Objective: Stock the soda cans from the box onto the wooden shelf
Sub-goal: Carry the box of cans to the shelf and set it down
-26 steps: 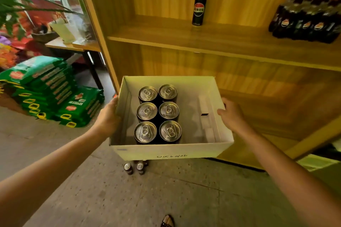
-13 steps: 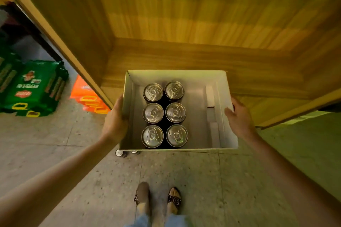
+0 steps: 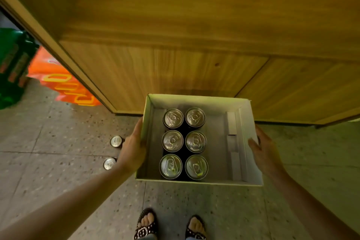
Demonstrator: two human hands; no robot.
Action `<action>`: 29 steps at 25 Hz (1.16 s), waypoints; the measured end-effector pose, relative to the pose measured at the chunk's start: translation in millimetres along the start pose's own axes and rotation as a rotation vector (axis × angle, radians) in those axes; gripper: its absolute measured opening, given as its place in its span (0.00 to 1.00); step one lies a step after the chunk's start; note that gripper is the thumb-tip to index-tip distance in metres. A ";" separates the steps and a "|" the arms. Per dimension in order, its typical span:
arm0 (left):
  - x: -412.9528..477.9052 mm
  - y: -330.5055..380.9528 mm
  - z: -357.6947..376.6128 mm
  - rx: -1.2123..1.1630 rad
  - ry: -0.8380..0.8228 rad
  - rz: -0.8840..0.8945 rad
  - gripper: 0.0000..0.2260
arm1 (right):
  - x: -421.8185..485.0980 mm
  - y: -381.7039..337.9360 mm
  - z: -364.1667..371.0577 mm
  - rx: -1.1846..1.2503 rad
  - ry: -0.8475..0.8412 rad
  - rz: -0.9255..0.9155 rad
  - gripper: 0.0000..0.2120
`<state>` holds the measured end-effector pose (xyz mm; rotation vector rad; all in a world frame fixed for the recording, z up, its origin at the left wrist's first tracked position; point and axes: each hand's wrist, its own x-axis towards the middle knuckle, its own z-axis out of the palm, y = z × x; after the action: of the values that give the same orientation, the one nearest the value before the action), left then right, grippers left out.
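Observation:
A white cardboard box (image 3: 251, 179) is held low over the floor in front of the wooden shelf unit (image 3: 175, 68). Inside it, several silver-topped dark soda cans (image 3: 184, 142) stand in two rows on the left side. My left hand (image 3: 132, 150) grips the box's left wall. My right hand (image 3: 263, 154) grips its right wall. The lowest shelf board lies just beyond the box's far edge.
Two more cans (image 3: 116, 141) (image 3: 109, 163) stand on the speckled tile floor left of the box. Orange packs (image 3: 64, 85) and green packs (image 3: 13, 64) lie on the floor at far left. My sandalled feet (image 3: 169, 228) are below the box.
The box has come down from chest height to near the floor, and my view has tilted downward; the upper shelves with the can and bottles are out of sight.

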<state>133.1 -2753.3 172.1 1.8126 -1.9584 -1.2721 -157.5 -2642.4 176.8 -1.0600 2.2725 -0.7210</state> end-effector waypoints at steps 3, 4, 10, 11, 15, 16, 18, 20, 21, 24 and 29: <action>35.8 -52.4 49.8 -0.029 -0.036 -0.031 0.31 | 24.7 58.1 62.4 -0.028 0.004 0.021 0.20; 46.0 -68.2 65.9 -0.042 -0.034 -0.013 0.31 | 31.8 74.6 80.1 -0.032 0.003 0.029 0.20; 95.3 -143.2 143.8 -0.064 -0.025 0.055 0.30 | 66.8 152.4 160.5 -0.073 0.003 -0.003 0.19; 102.4 -151.3 151.5 -0.062 -0.027 0.053 0.30 | 71.5 160.6 169.4 -0.064 0.006 -0.010 0.19; 122.5 -170.2 176.4 -0.028 -0.034 0.023 0.31 | 80.7 187.6 197.2 -0.061 0.004 0.017 0.18; 126.7 -174.1 180.6 -0.027 -0.033 0.019 0.31 | 83.3 192.0 202.4 -0.055 0.003 0.020 0.18; 133.1 -181.5 186.1 -0.027 -0.040 -0.001 0.29 | 87.8 196.9 210.8 -0.065 -0.006 0.023 0.18; 136.5 -186.1 190.2 -0.022 -0.030 -0.023 0.29 | 95.2 199.3 215.8 -0.081 -0.015 0.011 0.19; 138.1 -188.4 191.4 -0.018 -0.019 -0.030 0.28 | 98.5 200.4 219.2 -0.081 -0.025 0.005 0.19; 144.9 -188.8 191.5 -0.010 0.004 -0.022 0.28 | 107.1 203.5 229.2 -0.057 -0.030 -0.004 0.18; 159.3 -193.8 194.3 -0.014 0.023 -0.026 0.28 | 118.0 205.4 233.7 -0.029 -0.043 -0.028 0.19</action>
<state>110.6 -2784.5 -142.8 1.8443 -1.9154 -1.2630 -177.2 -2680.1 -153.3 -1.1118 2.2419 -0.6723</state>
